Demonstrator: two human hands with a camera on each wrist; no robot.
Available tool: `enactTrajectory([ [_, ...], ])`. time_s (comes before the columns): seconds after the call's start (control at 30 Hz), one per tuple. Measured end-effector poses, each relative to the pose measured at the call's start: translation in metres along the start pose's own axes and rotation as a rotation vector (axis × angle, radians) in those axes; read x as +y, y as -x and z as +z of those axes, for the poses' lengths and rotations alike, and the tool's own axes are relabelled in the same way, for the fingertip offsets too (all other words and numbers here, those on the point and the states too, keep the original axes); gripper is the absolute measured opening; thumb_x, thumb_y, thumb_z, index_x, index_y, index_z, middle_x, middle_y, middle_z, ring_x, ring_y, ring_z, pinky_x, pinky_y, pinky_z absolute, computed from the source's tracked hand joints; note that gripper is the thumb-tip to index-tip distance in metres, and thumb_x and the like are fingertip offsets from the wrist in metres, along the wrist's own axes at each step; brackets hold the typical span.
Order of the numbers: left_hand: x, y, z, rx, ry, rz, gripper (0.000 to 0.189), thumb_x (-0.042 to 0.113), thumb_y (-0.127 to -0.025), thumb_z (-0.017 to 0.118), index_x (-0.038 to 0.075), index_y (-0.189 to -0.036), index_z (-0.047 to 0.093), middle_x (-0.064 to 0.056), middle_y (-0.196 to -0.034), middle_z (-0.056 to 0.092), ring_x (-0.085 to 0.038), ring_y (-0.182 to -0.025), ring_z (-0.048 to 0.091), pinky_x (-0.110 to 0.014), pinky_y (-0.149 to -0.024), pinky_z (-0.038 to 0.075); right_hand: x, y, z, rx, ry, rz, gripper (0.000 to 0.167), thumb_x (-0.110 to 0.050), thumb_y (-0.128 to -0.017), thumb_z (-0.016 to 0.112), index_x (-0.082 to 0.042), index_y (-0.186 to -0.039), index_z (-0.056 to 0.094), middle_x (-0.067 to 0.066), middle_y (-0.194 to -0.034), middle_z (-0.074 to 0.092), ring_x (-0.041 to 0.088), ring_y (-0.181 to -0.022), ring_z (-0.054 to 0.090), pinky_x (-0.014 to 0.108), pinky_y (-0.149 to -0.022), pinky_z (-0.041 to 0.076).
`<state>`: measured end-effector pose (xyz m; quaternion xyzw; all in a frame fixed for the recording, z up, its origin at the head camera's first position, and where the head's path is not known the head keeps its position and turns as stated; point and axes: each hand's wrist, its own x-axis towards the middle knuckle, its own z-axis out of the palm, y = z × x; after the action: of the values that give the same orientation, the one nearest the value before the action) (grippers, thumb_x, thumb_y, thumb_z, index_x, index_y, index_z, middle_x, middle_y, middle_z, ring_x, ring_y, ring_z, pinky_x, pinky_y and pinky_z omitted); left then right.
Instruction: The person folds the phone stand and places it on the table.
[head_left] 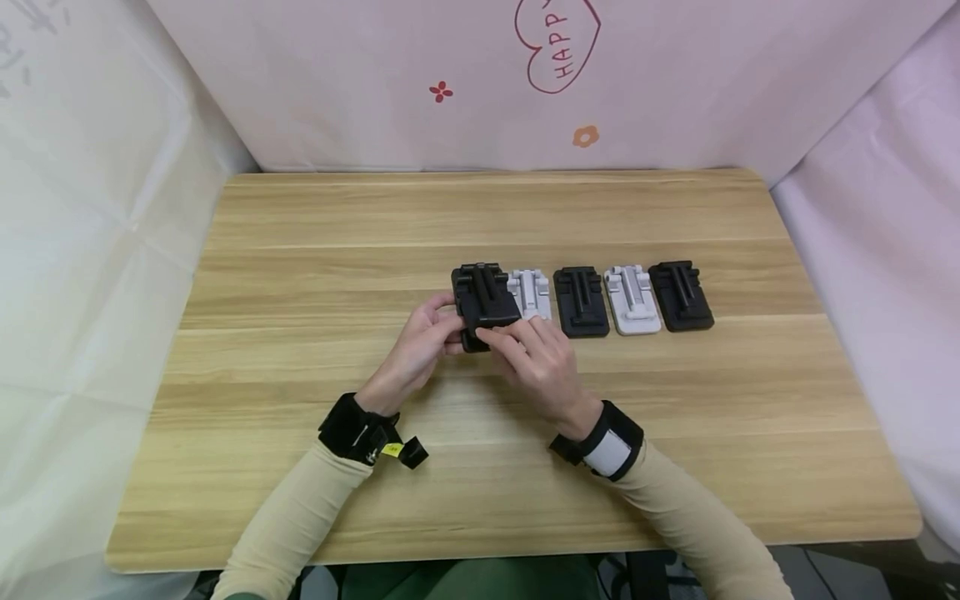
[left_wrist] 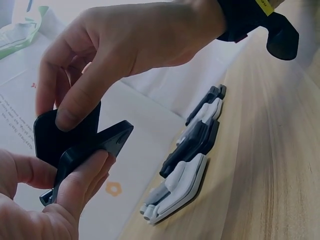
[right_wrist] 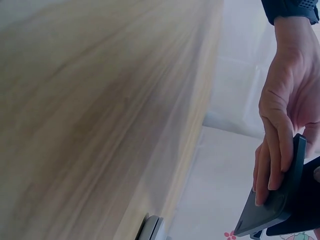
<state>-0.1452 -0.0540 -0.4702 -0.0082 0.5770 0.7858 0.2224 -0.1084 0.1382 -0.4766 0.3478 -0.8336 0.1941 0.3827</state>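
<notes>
A black folding phone stand (head_left: 483, 293) is held between both hands above the table, its plates spread partly apart. My left hand (head_left: 418, 343) grips one plate from the left; in the right wrist view this hand (right_wrist: 287, 100) has several fingers laid along the plate's outer face. The right hand (head_left: 542, 367) pinches the other plate at its near edge, its thumb on the inner side in the left wrist view. Just right of the held stand lies a folded white phone stand (head_left: 531, 292), partly overlapped by it in the head view.
Further right along the same row lie a black stand (head_left: 581, 302), a white stand (head_left: 633, 300) and another black stand (head_left: 681, 296), all folded flat. They rest on a wood-grain table (head_left: 337, 225). Pale printed sheeting (head_left: 360, 75) hangs behind the far edge and at both sides.
</notes>
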Motion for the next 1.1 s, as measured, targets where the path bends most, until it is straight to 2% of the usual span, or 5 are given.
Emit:
enactTrajectory([
  [0.2,0.002,0.001,0.001,-0.01,-0.004,-0.001,0.044,-0.002,-0.103,0.05,-0.005,-0.146,0.041,-0.018,-0.108,0.076,-0.014,-0.082,0.076,-0.025,-0.073,0.062,0.002,-0.005,0.0,0.081,-0.124,0.086,0.032,-0.035,-0.103,0.065,-0.005,-0.1,0.077,0.007,-0.083,0.066,0.023,-0.07,0.054,0.036,-0.062,0.045],
  [0.3,0.004,0.001,0.002,-0.007,0.0,-0.006,0.044,-0.002,-0.103,0.049,-0.004,-0.147,0.041,-0.019,-0.109,0.075,-0.014,-0.083,0.076,-0.025,-0.074,0.062,0.005,-0.007,0.0,0.128,-0.207,0.141,0.038,-0.038,-0.104,0.062,-0.003,-0.099,0.076,0.009,-0.083,0.065,0.024,-0.072,0.054,0.037,-0.065,0.043],
  [0.63,0.006,0.003,0.002,0.002,0.001,-0.019,0.047,-0.003,-0.102,0.049,-0.003,-0.148,0.04,-0.004,-0.095,0.077,-0.012,-0.079,0.075,-0.023,-0.07,0.061,0.015,-0.012,-0.001,0.122,-0.451,0.363,0.04,-0.031,-0.109,0.051,0.002,-0.103,0.073,0.014,-0.091,0.066,0.027,-0.086,0.056,0.032,-0.078,0.045],
  [0.9,0.004,0.004,0.0,-0.007,0.003,0.004,0.049,-0.003,-0.101,0.05,-0.004,-0.148,0.039,-0.004,-0.097,0.077,-0.012,-0.077,0.074,-0.023,-0.069,0.061,0.019,-0.013,0.002,0.143,-0.571,0.529,0.019,-0.006,-0.103,0.057,0.005,-0.113,0.069,0.018,-0.1,0.065,0.022,-0.087,0.058,0.025,-0.079,0.048],
  [1.1,0.005,0.004,-0.001,-0.023,0.022,0.026,0.047,-0.003,-0.101,0.05,-0.004,-0.147,0.041,-0.003,-0.097,0.077,-0.012,-0.08,0.075,-0.024,-0.072,0.062,0.021,-0.012,0.004,0.106,-0.663,0.712,0.027,-0.004,-0.103,0.061,0.005,-0.128,0.063,0.02,-0.111,0.062,0.019,-0.098,0.058,0.023,-0.083,0.05],
])
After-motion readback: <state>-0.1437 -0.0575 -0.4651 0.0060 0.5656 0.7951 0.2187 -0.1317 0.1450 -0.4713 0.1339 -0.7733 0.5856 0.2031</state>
